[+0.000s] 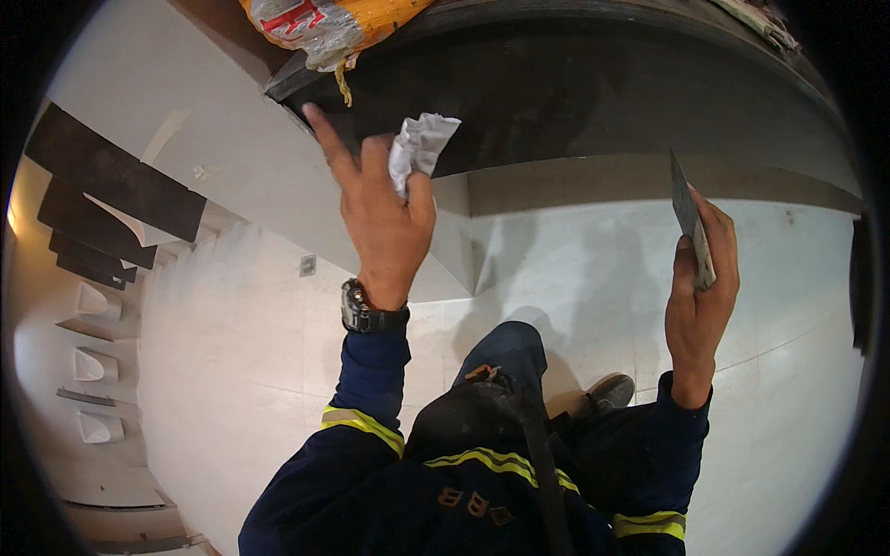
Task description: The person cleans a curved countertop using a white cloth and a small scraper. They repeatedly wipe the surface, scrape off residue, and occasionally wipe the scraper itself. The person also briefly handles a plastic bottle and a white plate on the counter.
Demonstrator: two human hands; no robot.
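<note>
A crumpled white tissue or cloth (422, 151) is pinched in my left hand (387, 222), at the left end of a dark countertop (556, 102). The index finger of that hand stretches out to the counter's front corner and appears to touch its edge. Off to the right, in front of the counter, my right hand (703, 301) grips a putty knife (684, 199) with its flat grey blade pointing up and away from me. The blade looks apart from the counter face. My right palm hides part of the handle.
An orange and white plastic bag (338, 26) lies on the counter's left end, above my left hand. A pale wall (213, 102) meets the counter there. Urinals (95, 366) and dark panels (116, 171) line the far left. A small drain (307, 266) sits in the light tiled floor (232, 352).
</note>
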